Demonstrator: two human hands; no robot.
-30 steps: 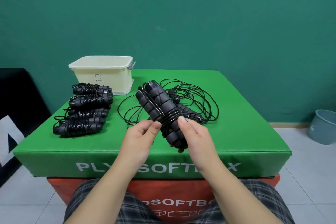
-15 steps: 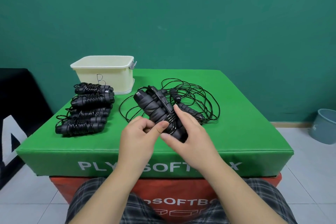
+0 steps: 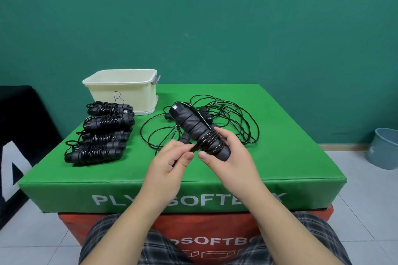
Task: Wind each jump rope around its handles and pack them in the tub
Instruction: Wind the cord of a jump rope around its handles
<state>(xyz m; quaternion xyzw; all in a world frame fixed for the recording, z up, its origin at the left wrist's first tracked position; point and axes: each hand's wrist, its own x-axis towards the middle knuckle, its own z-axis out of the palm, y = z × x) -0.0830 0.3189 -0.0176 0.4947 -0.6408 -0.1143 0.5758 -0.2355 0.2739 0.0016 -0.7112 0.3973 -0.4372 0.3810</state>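
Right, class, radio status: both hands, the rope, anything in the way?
Right hand grips black foam jump-rope handles. Left hand pinches thin black cord, partly wound. Cream plastic tub unobstructed. Loose tangled rope behind.

The room is bright all over with soft, even light that seems to come from up above, so the green tabletop (image 3: 280, 157) has only small, faint shadows under the things on it. Little white sparkles of glare shine on the black wound ropes (image 3: 101, 135), and the pale tub (image 3: 122, 90) looks a bit washed out. The picture is a little soft and fuzzy, most of all on the hands and the checked shorts (image 3: 163, 249) near the bottom, and the wide lens bends the top line of the green wall (image 3: 237, 28) near the edges.
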